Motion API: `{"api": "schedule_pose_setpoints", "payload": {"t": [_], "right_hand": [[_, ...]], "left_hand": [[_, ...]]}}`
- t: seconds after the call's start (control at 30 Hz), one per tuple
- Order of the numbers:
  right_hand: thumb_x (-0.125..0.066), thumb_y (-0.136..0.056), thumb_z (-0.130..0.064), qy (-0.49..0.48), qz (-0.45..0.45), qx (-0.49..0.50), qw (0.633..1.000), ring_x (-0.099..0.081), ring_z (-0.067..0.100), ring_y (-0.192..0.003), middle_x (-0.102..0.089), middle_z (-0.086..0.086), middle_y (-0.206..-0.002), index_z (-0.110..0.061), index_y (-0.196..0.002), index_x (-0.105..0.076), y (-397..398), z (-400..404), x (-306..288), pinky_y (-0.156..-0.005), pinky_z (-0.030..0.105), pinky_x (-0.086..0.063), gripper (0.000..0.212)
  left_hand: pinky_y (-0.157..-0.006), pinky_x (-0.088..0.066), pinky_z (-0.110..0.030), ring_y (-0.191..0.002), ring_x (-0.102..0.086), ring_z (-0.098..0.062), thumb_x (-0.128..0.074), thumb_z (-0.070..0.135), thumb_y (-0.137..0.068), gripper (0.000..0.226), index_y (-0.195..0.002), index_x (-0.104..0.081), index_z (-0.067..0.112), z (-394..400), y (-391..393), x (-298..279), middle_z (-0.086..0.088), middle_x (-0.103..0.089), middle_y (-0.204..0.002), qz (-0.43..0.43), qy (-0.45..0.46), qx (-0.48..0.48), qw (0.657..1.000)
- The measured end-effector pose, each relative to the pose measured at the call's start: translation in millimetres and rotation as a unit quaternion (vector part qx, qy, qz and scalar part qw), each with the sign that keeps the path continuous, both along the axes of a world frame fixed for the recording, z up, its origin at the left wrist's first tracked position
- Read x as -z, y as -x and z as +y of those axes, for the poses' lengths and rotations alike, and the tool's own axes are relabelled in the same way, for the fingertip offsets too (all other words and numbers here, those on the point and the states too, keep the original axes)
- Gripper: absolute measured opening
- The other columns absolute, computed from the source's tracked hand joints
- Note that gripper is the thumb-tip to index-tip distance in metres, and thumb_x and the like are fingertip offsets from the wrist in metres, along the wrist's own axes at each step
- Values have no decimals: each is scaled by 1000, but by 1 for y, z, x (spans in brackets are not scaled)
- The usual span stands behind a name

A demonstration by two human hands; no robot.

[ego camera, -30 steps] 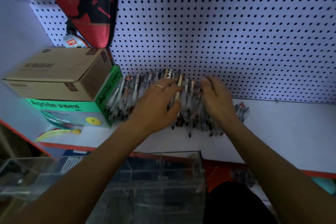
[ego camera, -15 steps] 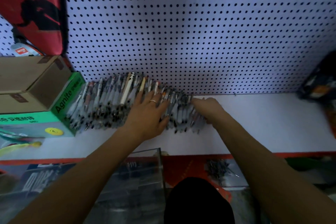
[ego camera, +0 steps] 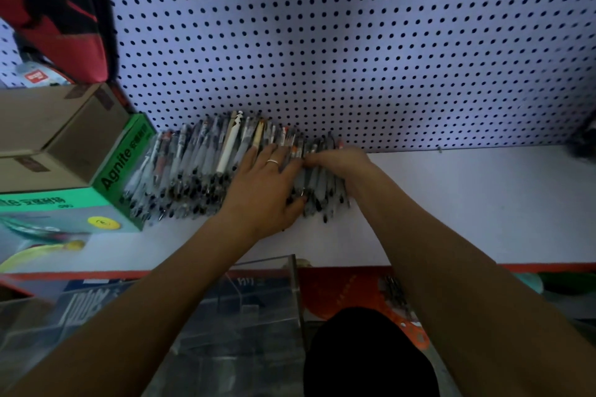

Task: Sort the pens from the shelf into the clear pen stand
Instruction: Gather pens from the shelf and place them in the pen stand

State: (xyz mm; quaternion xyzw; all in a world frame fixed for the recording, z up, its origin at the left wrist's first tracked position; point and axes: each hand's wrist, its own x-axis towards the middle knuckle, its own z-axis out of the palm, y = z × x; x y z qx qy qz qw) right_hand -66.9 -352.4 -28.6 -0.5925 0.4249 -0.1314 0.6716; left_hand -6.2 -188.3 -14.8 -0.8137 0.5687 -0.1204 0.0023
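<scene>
Change: the right hand (ego camera: 338,161) has drawn in toward the left hand (ego camera: 267,190) since half a second ago, so the two now meet over the right part of the row; the left hand lies much as it did, flat on the pens.
Pens: the pens (ego camera: 200,164) lie side by side in one long row on the white shelf (ego camera: 467,203), their far ends against the pegboard (ego camera: 354,42); most of the row stretches out to the left of the left hand, a short stretch lies between and under the two hands, and only a few pens show just right of the right hand.
Left grip: wide, fingers straight and spread, palm down and pressing on the pens; a ring (ego camera: 273,162) sits on one finger.
Right grip: narrow, fingers curled down onto the pens at the far end of the row, fingertips touching those of the left hand; whether they pinch a pen I cannot tell.
Pen stand: the clear pen stand (ego camera: 290,293) sits below the shelf edge, nearer the person than both hands, under the left forearm.
Boxes: a green box (ego camera: 125,164) touches the left end of the row, far left of the left hand, with a cardboard box (ego camera: 64,129) stacked on it.
</scene>
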Motion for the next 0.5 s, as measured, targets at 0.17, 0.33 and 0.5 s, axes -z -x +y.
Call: {"api": "schedule_pose_setpoints", "payload": {"t": [0.17, 0.33, 0.5], "right_hand": [[-88, -59, -28, -18, 26, -31, 999, -71, 29, -90, -72, 13, -103, -6, -116, -66, 9, 4, 0, -82, 44, -60, 65], [-86, -64, -22, -18, 47, -43, 998, -71, 29, -86, -71, 14, -97, -5, -106, -66, 12, 4, -2, -76, 43, -61, 50], [-85, -28, -27, 1, 26, 21, 999, -71, 28, -81, -71, 10, -96, -10, -108, -65, 4, 2, 10, -70, 44, -62, 84]], "left_hand": [[-120, -2, -49, -147, -19, -36, -57, 52, -88, 73, -147, -38, 13, 0, 2, -3, -17, -32, -155, -41, 11, 14, 999], [-117, -1, -57, -147, -15, -37, -48, 66, -85, 80, -150, -33, 22, 6, -3, -9, -17, -27, -157, -64, -22, -24, 997], [-118, -1, -55, -149, -7, -34, -41, 69, -87, 81, -154, -19, 28, 7, -2, -8, -15, -15, -161, -38, -38, -28, 998]]}}
